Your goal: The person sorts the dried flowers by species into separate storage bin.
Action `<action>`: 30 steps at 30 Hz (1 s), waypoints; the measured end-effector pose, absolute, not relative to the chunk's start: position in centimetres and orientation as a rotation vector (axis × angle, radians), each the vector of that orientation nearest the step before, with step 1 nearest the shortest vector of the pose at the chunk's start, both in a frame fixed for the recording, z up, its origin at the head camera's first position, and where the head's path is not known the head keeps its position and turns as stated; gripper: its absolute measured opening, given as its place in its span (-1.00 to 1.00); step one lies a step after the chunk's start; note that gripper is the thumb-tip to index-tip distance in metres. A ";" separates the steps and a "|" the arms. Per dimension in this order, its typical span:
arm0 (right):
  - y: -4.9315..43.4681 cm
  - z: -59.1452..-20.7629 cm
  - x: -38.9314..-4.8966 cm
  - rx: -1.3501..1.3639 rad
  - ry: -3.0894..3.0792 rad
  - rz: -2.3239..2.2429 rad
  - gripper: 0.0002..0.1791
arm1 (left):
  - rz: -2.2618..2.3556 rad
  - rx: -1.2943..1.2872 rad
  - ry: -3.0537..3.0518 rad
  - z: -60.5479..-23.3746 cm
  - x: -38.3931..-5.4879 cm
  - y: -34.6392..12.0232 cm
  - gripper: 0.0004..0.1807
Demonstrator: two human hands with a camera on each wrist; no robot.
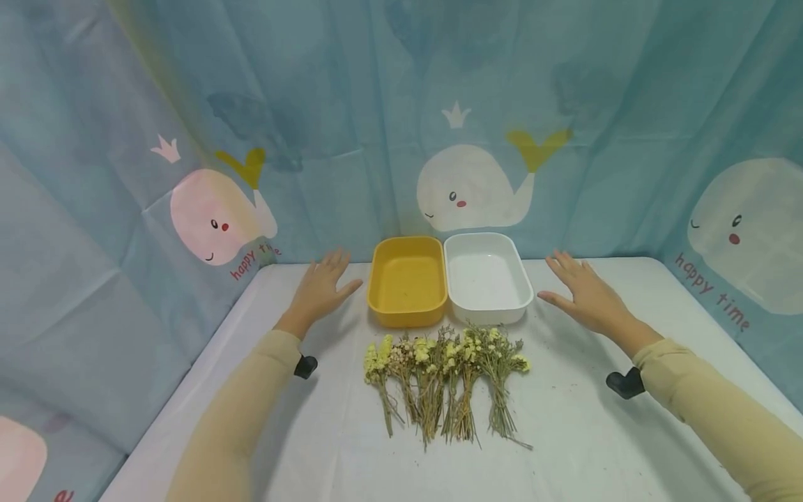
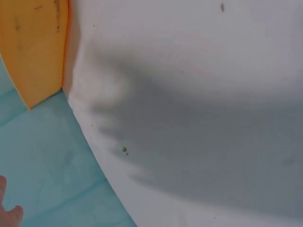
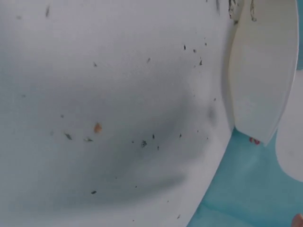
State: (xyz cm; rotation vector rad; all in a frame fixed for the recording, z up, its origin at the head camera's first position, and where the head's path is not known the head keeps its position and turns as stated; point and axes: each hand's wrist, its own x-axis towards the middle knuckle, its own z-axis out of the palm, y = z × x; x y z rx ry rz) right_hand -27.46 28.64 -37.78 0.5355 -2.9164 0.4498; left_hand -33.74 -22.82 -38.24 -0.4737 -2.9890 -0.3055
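My left hand (image 1: pixel 320 291) is spread over the table to the left of a yellow plastic tub (image 1: pixel 408 317), fingers straight and nothing in them. On the other side, my right hand (image 1: pixel 585 296) is held out with straight, parted fingers beside a white plastic tub (image 1: pixel 492 315). The tubs stand side by side. In front of them lie several bunches of dried flowers (image 1: pixel 433 383), their small yellow heads toward the tubs and stems toward me. The left wrist view catches fingertips (image 2: pixel 10 215) and the yellow tub's side; the right wrist view has the white tub's side (image 3: pixel 262 71).
A white cloth (image 1: pixel 351 460) covers the table, with small plant crumbs (image 3: pixel 144 143) scattered on it at the right. Blue curtains (image 1: pixel 332 139) printed with whales rise behind the table and along both sides. A dark strap piece (image 1: pixel 626 383) sits at each wrist.
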 end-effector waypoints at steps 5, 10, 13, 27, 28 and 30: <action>28.4 -38.0 -26.7 0.549 -2.897 0.476 -0.07 | -0.321 -0.518 -2.985 -38.3 -33.0 -22.3 -0.10; 28.0 -38.5 -26.1 0.558 -2.883 0.494 -0.07 | -0.317 -0.547 -2.972 -38.8 -32.5 -22.2 -0.13; 27.7 -39.0 -25.8 0.577 -2.869 0.500 -0.06 | -0.321 -0.565 -2.977 -39.1 -32.2 -22.0 -0.13; 26.0 -39.5 -22.9 0.592 -2.874 0.613 0.01 | -0.427 -0.623 -2.980 -39.7 -31.0 -20.9 -0.13; 25.9 -39.6 -22.7 0.588 -2.876 0.620 0.01 | -0.433 -0.624 -2.979 -39.7 -31.0 -20.8 -0.12; 25.5 -39.7 -22.1 0.584 -2.876 0.639 0.00 | -0.449 -0.625 -2.983 -39.8 -30.9 -20.7 -0.10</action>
